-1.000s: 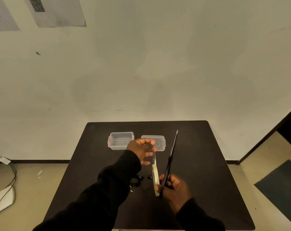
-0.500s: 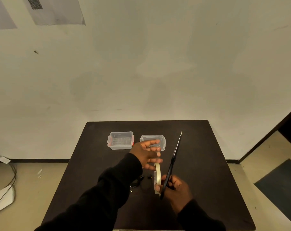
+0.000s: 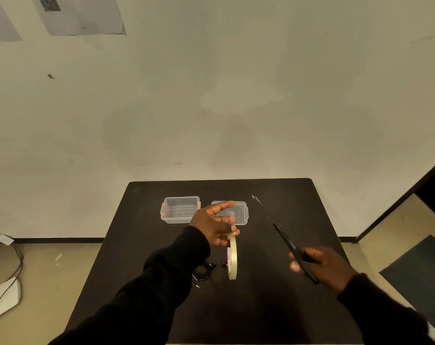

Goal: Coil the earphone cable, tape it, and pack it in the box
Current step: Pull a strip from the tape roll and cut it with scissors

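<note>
My left hand (image 3: 212, 224) hovers over the table's middle with its fingers spread, and a short pale tape strip (image 3: 232, 215) seems to hang from its fingertips. Just below it, the cream tape roll (image 3: 232, 257) stands on edge, its top touching my lower fingers. My right hand (image 3: 321, 266) is off to the right, shut on black scissors (image 3: 277, 226) whose blades point up and left. The black earphones (image 3: 206, 271) lie coiled on the table left of the roll, partly hidden by my left sleeve. The clear box (image 3: 180, 210) and its lid (image 3: 239, 212) sit side by side at the back.
The dark square table (image 3: 273, 307) stands against a pale wall. Cables and a white object (image 3: 2, 295) lie on the floor at the left. A dark mat (image 3: 420, 272) lies on the floor at the right.
My right hand has let go of the tape roll and swung right with the scissors. The left hand's fingers have opened, and the roll now stands beneath it.
</note>
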